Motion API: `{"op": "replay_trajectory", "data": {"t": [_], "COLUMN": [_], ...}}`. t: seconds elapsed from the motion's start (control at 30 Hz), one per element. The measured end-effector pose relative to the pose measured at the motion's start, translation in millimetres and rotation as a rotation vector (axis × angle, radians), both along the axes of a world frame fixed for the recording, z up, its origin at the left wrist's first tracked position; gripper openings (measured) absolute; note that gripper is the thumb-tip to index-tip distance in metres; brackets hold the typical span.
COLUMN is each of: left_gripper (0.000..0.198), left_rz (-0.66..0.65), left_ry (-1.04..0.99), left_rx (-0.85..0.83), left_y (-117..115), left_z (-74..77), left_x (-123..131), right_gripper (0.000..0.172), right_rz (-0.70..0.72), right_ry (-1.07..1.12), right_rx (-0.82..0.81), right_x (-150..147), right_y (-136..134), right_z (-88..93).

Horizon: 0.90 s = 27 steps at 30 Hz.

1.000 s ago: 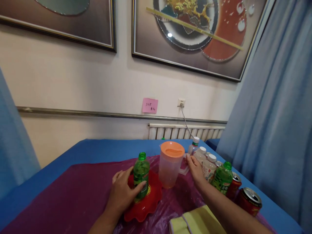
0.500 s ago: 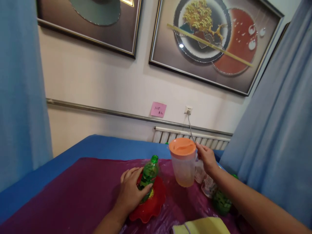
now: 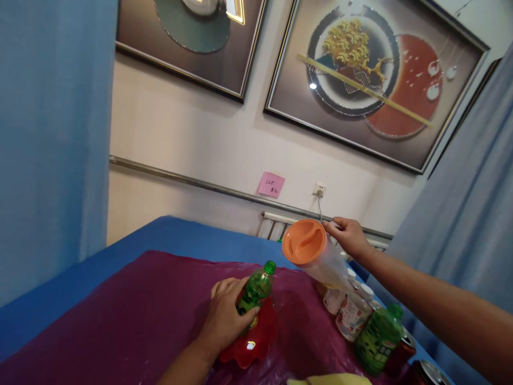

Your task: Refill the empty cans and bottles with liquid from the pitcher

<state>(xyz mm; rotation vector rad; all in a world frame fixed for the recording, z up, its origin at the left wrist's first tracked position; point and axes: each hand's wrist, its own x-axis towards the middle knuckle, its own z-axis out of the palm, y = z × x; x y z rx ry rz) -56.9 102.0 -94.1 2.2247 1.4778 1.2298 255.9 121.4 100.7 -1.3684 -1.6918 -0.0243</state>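
Note:
My left hand (image 3: 229,310) is wrapped round a green plastic bottle (image 3: 258,291), which leans slightly to the right over a red scalloped plate (image 3: 264,342). No cap shows clearly on the bottle's green neck. My right hand (image 3: 348,235) grips the handle of a translucent pitcher (image 3: 331,270) with an orange lid (image 3: 303,241). The pitcher tilts left, its lid toward the bottle, with a little yellowish liquid low inside. Lid and bottle mouth are apart, and I see no stream between them. The fingertips of my right hand are partly hidden.
Right of the pitcher stand white-capped jars (image 3: 352,318), another green bottle (image 3: 379,339) and drink cans (image 3: 427,371). A yellow cloth (image 3: 336,379) lies at the front edge. Purple plastic sheeting (image 3: 132,315) covers the blue surface (image 3: 176,235). Blue curtains (image 3: 56,133) hang on both sides.
The pitcher has gone from upright to tilted left, raised by my right hand. My left hand still holds the bottle over the plate. The view has shifted, showing more cans at the right.

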Motion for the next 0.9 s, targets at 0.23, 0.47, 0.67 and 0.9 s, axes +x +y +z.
{"op": "replay_trajectory", "data": {"t": [0.23, 0.47, 0.67, 0.9], "left_gripper": [0.059, 0.058, 0.058, 0.057], "left_rz": [-0.01, -0.013, -0.019, -0.035], "left_ry": [-0.012, -0.003, -0.017, -0.018], "left_rx": [-0.011, -0.013, -0.005, -0.011], "left_y": [-4.2, -5.4, -5.4, -5.3], "left_z": [4.5, 4.1, 2.7, 3.4], "left_x": [0.8, 0.8, 0.7, 0.9], "right_gripper": [0.051, 0.051, 0.051, 0.05], "right_rz": [0.008, 0.021, 0.033, 0.031], "right_ry": [-0.136, -0.249, -0.282, -0.315], "right_rx": [0.032, 0.003, -0.012, -0.025], "right_x": [-8.9, -16.5, -20.5, -26.0], "right_y": [1.5, 0.0, 0.1, -1.4], "right_z": [8.2, 11.8, 13.2, 16.0]}}
